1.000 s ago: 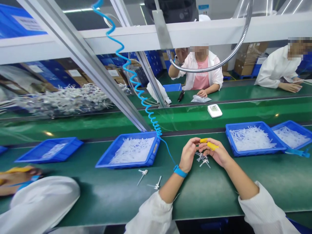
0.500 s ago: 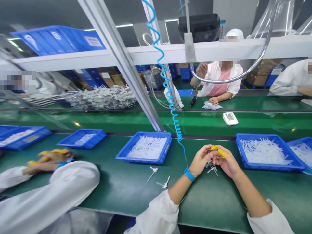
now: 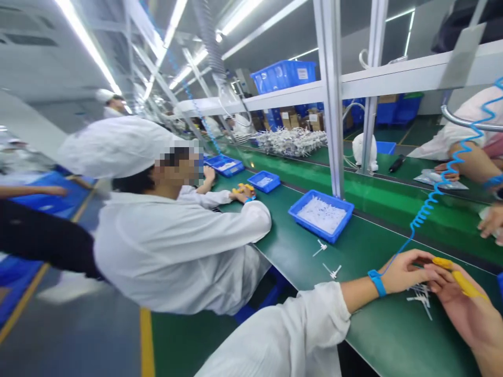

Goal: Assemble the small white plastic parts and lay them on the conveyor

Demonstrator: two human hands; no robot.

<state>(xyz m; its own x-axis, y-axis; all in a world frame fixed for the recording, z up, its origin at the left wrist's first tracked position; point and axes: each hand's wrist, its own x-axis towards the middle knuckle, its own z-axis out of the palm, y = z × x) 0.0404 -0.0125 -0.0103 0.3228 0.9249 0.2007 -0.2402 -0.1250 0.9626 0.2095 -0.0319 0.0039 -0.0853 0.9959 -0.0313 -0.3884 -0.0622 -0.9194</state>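
My left hand [image 3: 406, 273], wearing a blue wrist strap [image 3: 378, 283], meets my right hand [image 3: 458, 298] fingertip to fingertip over the green bench. Fingers on both are bent and closed together; whatever lies between them is hidden. Yellow finger cots [image 3: 466, 284] cover fingertips where the hands join. Right below them is a small pile of thin white plastic pieces [image 3: 421, 298], partly covered by the fingers. Two more such pieces lie apart on the bench to the left, one white piece [image 3: 333, 272] nearer and another white piece [image 3: 321, 247] farther.
A blue tray [image 3: 332, 236] of small white parts stands beyond the loose pieces, with a smaller blue tray [image 3: 264, 181] farther left. A coiled blue cord [image 3: 426, 209] runs to my wrist strap. A co-worker in white [image 3: 168, 235] sits close on my left. A metal post [image 3: 332, 104] rises behind the tray.
My view has swung left, so my hands appear farther right and the co-worker beside me is now in full view. My hands stay together over the white pieces.
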